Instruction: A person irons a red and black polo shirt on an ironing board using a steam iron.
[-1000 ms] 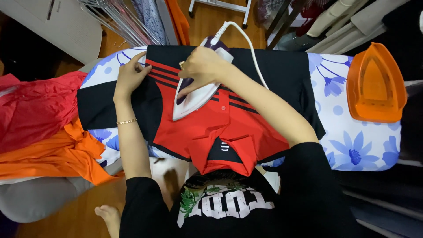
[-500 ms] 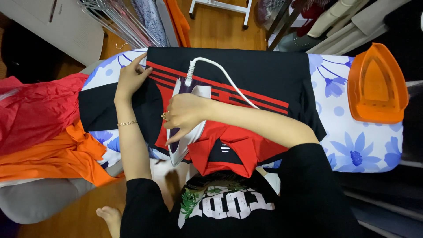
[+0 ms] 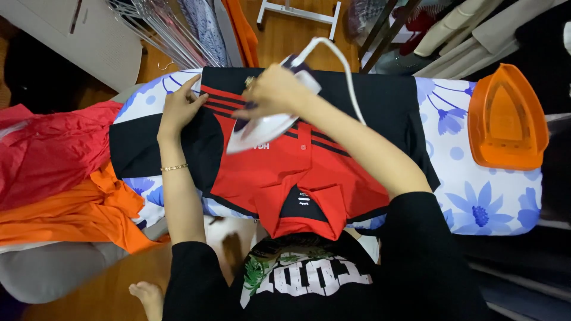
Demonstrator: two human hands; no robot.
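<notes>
Red and black polo shirt (image 3: 297,172) spread collar-near on the floral ironing board (image 3: 476,196), my left hand (image 3: 178,107) flat, grip released, pressing its sleeve, my right hand (image 3: 276,89) grip clenched on the white iron (image 3: 262,128) across the chest stripes, orange iron rest (image 3: 505,119) far right.

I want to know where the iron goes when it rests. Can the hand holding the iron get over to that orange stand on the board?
Probably yes. The right hand grips the iron over the shirt, and only flat board cover lies between it and the orange stand.
</notes>
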